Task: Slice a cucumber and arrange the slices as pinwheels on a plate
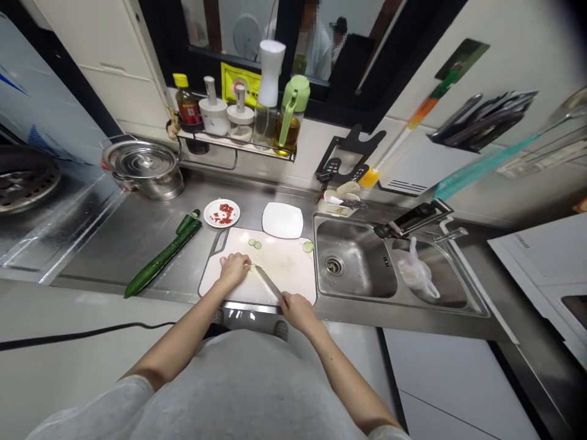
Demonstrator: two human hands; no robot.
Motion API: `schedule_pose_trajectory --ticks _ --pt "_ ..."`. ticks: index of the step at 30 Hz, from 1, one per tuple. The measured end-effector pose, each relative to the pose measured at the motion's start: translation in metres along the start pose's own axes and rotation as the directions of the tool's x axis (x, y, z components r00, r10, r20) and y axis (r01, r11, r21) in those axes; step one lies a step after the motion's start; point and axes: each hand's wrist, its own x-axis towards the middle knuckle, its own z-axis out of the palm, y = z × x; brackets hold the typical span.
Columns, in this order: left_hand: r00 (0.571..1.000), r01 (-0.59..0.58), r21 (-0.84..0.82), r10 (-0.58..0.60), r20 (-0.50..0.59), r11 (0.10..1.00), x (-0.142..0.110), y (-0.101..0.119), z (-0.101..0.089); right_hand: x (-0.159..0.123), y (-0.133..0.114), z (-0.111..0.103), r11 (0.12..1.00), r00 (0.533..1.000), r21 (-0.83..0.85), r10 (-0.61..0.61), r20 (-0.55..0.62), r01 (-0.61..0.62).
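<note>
My right hand [298,310] is closed around the handle of a kitchen knife [270,283], whose blade points up and left across the white cutting board [288,278]. At the knife's tip, the curled fingers of my left hand [235,269] press on a small pale-green cucumber slice [252,267], mostly covered by the fingertips. Two thin cucumber rounds [255,244] lie farther back on the board. More slices [308,246] rest at its right edge. To the left, a long cucumber [162,260] and a shorter cucumber piece [184,223] lie on the steel counter.
Behind the board stand a plate with chopped red bits [212,216] and a white square plate [282,220]. A double sink [358,291] is on the right, with a plastic bag [418,273] in it. A lidded steel pot [160,182] and a bottle rack [238,144] are at the back.
</note>
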Motion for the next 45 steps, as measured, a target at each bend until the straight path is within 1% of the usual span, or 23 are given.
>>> schedule_pose_trajectory --ticks 8,15,19,32,40,45 --pt "1.0 -0.003 0.003 0.003 0.017 1.0 0.002 0.003 -0.001 0.006 -0.008 0.001 1.0 1.0 0.03 0.009 0.027 -0.009" --pt "1.0 -0.002 -0.004 0.002 0.002 1.0 0.002 0.004 0.003 0.009 -0.021 -0.005 1.0 0.994 0.009 0.026 0.106 -0.027" --pt "1.0 0.003 0.002 -0.003 0.004 1.0 0.002 0.004 0.003 0.011 -0.025 -0.004 1.0 0.993 0.016 0.025 0.113 -0.027" --pt "1.0 0.003 0.025 -0.004 0.017 1.0 0.005 0.005 0.003 0.017 -0.024 -0.013 1.0 0.991 0.01 0.004 0.136 -0.005" --pt "1.0 0.0 0.026 0.0 0.01 1.0 0.004 0.007 0.001 0.008 -0.021 -0.015 1.0 0.989 -0.01 0.014 0.15 -0.012" --pt "1.0 0.007 0.028 -0.007 -0.003 1.0 0.004 0.009 0.004 0.001 -0.016 -0.012 1.0 0.988 0.002 0.015 0.152 -0.016"
